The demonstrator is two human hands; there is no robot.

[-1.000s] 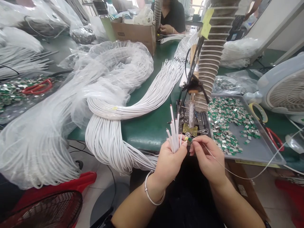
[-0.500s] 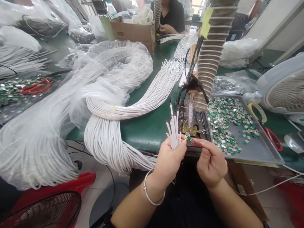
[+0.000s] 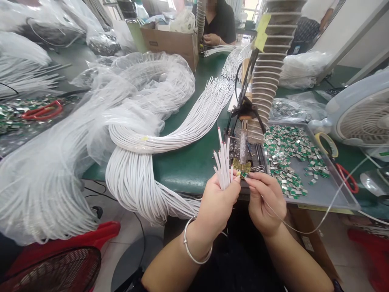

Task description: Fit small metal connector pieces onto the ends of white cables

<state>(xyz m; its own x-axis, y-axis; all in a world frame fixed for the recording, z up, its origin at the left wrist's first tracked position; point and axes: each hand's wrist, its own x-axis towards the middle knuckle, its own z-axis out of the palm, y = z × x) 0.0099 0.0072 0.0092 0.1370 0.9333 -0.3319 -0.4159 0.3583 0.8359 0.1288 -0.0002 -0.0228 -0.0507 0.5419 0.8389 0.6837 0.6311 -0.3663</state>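
My left hand (image 3: 216, 207) is closed around a bunch of white cables (image 3: 224, 164), their pinkish ends pointing up. At its thumb and fingertip sits a small green circuit board (image 3: 244, 174), just below the tip of an upright soldering iron (image 3: 243, 146). Whether the board touches the iron is too small to tell. My right hand (image 3: 268, 202) pinches a thin solder wire (image 3: 304, 232), its end by the board; the wire loops away to the right. Behind the board lies a yellowish sponge-like piece (image 3: 238, 164) on the iron's stand.
A grey tray (image 3: 337, 194) of small green-and-metal connectors stands right, near red-handled scissors (image 3: 346, 178), a tape roll (image 3: 326, 144) and a fan (image 3: 364, 117). A ribbed hose (image 3: 267, 77) hangs over the iron. Long white cable bundles (image 3: 136, 170) cover the left. A person (image 3: 220, 24) sits opposite.
My right hand has moved slightly left and up, bringing the solder wire to the board. The board has come closer beneath the iron's tip, and the wire's loop has risen at right.
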